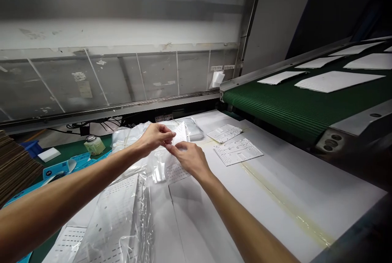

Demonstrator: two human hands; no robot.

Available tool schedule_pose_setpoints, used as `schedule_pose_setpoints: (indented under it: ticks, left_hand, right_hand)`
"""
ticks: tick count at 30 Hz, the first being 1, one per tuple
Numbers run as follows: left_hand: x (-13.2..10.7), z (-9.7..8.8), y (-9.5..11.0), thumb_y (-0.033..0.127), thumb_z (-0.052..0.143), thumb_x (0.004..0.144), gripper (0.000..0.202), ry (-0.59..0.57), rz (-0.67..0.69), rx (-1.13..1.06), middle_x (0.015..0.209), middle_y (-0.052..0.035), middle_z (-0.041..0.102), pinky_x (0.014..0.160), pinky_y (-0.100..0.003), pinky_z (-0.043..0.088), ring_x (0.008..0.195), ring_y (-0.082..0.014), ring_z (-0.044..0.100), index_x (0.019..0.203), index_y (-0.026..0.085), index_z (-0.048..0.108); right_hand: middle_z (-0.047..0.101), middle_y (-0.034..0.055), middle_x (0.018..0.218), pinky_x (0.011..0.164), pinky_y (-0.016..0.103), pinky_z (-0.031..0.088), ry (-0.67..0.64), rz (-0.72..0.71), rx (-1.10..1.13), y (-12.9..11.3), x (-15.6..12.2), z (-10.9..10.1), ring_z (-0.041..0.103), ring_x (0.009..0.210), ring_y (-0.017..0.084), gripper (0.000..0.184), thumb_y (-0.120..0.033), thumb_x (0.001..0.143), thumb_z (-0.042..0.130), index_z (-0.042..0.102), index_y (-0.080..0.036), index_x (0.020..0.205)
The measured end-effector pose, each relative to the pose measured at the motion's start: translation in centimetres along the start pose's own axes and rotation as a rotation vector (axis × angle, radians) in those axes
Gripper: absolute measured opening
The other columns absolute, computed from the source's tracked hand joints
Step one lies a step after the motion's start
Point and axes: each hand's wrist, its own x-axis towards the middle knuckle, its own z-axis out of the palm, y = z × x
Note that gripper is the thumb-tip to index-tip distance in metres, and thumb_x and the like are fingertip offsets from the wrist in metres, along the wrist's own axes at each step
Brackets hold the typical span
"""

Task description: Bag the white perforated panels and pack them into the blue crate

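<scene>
My left hand [155,136] pinches the top of a small white printed sheet [180,132] and the mouth of a clear plastic bag [159,165] hanging below it. My right hand [190,157] grips the same sheet and bag from the right side, fingers closed. Both hands meet over the white table [275,197]. More clear bags with white printed sheets inside [119,210] lie under my left forearm.
Two loose printed sheets [237,151] [224,132] lie on the table to the right. A green conveyor belt [290,108] carries several white sheets [337,80]. A small bottle [93,144], blue boxes [61,168] and stacked cardboard [15,169] sit at left.
</scene>
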Motion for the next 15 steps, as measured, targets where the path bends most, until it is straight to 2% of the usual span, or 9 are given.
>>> schedule_pose_setpoints:
  ticks: [2,4,7,11,15]
  left_hand:
    - [-1.2,0.4,0.1,0.035,0.072,0.067,0.026,-0.038,0.008,-0.004,0.057,-0.0017,0.061,0.053,-0.024,0.047,0.053,-0.0112,0.056,0.063,0.011,0.061]
    - [-2.3,0.6,0.1,0.035,0.071,0.068,0.025,-0.078,0.017,-0.017,0.059,-0.0025,0.063,0.057,-0.025,0.048,0.057,-0.0120,0.057,0.064,0.012,0.062]
    - [-3.8,0.9,0.1,0.036,0.070,0.069,0.025,-0.191,0.005,-0.118,0.061,-0.0023,0.063,0.061,-0.026,0.048,0.059,-0.0124,0.058,0.067,0.013,0.061]
    - [-5.4,1.7,0.3,0.038,0.065,0.076,0.025,-0.381,-0.063,-0.331,0.061,0.0012,0.057,0.063,-0.026,0.048,0.057,-0.0093,0.053,0.072,0.014,0.058]
    - [-6.4,3.1,0.5,0.036,0.064,0.078,0.023,-0.443,-0.071,-0.388,0.072,-0.0026,0.061,0.068,-0.028,0.050,0.069,-0.0132,0.058,0.074,0.014,0.059]
  right_hand:
    - [0.066,0.0010,0.068,0.057,0.027,0.036,-0.020,-0.030,-0.003,-0.4,-0.5,0.1,0.059,0.066,0.019,0.049,-0.067,0.076,0.047,0.071,-0.025,0.081]
    - [0.063,0.0001,0.064,0.055,0.026,0.035,-0.031,-0.066,0.011,-0.5,-1.7,-0.2,0.057,0.064,0.017,0.044,-0.059,0.081,0.045,0.071,-0.024,0.076]
    - [0.064,-0.0003,0.069,0.057,0.024,0.037,-0.041,-0.096,0.046,-0.6,-3.9,-1.5,0.057,0.067,0.016,0.041,-0.051,0.086,0.041,0.071,-0.023,0.079]
    - [0.067,0.0007,0.078,0.057,0.023,0.040,-0.028,-0.041,0.061,-0.3,-6.2,-4.0,0.059,0.068,0.016,0.045,-0.051,0.087,0.036,0.070,-0.021,0.087]
    - [0.067,0.0012,0.073,0.053,0.024,0.039,0.011,0.032,0.002,0.4,-7.9,-5.7,0.058,0.063,0.016,0.046,-0.050,0.087,0.036,0.069,-0.019,0.079]
